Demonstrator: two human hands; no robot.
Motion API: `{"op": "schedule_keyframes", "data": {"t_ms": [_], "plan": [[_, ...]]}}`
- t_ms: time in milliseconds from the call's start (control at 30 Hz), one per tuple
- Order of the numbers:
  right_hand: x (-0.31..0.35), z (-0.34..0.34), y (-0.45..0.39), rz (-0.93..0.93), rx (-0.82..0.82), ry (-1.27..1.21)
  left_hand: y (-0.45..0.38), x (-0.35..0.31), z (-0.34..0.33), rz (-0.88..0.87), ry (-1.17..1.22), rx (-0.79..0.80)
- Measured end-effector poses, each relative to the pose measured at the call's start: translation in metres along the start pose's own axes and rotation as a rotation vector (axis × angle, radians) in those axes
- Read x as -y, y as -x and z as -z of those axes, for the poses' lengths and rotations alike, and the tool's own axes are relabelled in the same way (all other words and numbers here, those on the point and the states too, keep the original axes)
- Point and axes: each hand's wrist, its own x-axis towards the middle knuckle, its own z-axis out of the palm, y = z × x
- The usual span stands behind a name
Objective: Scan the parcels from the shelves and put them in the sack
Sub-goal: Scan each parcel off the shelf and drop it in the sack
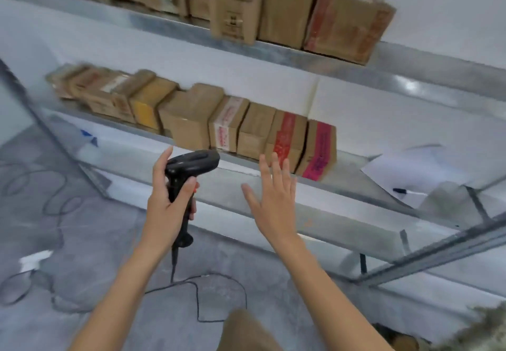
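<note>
Grey concrete floor (pixel 82 241) below, white wall behind, and two metal shelves, the lower shelf (pixel 273 183) carrying a row of brown cardboard parcels (pixel 191 120) set side by side, the upper shelf (pixel 410 60) carrying more boxes (pixel 287 8), all blurred. The left hand (pixel 167 200) grips a black scanner (pixel 189 170) by its handle, its cable (pixel 219 290) looping over the floor, while the right hand (pixel 273 200) is spread wide and holds nothing, fingertips just before the parcel with pink tape (pixel 320 148). White sheets (pixel 410 170) lie on the shelf at right, and something coarse and straw-coloured (pixel 482 331) shows at the bottom right corner, too blurred to tell what it is.
</note>
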Motion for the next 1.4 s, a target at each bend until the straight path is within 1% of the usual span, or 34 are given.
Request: {"op": "schedule_keyframes", "data": {"t_ms": [167, 367, 533, 667, 767, 933, 1067, 1167, 1267, 1367, 1400], "plan": [[0.089, -0.052, -0.030, 0.201, 0.159, -0.048, -0.001, 0.005, 0.093, 0.028, -0.046, -0.259], [0.182, -0.123, -0.071, 0.344, 0.314, -0.062, -0.025, 0.023, 0.178, 0.040, -0.116, -0.446], [0.250, -0.177, -0.131, 0.400, 0.379, -0.102, -0.092, 0.043, 0.243, 0.044, -0.147, -0.512], [0.297, -0.214, -0.192, 0.443, 0.349, -0.161, -0.158, 0.055, 0.291, 0.031, -0.138, -0.529], [0.332, -0.241, -0.226, 0.454, 0.329, -0.174, -0.192, 0.069, 0.322, 0.039, -0.101, -0.549], [0.383, -0.280, -0.264, 0.420, 0.357, -0.130, -0.243, 0.096, 0.375, 0.080, -0.076, -0.543], [0.423, -0.319, -0.294, 0.346, 0.343, -0.145, -0.309, 0.120, 0.427, 0.098, -0.039, -0.498], [0.453, -0.358, -0.318, 0.259, 0.302, -0.150, -0.371, 0.146, 0.466, 0.074, -0.015, -0.403], [0.489, -0.400, -0.351, 0.131, 0.233, -0.144, -0.438, 0.175, 0.507, 0.041, -0.005, -0.274], [0.526, -0.432, -0.380, -0.027, 0.200, -0.163, -0.490, 0.196, 0.544, 0.063, 0.028, -0.144], [0.537, -0.440, -0.387, -0.049, 0.185, -0.153, -0.501, 0.201, 0.553, 0.066, 0.037, -0.110]]}}
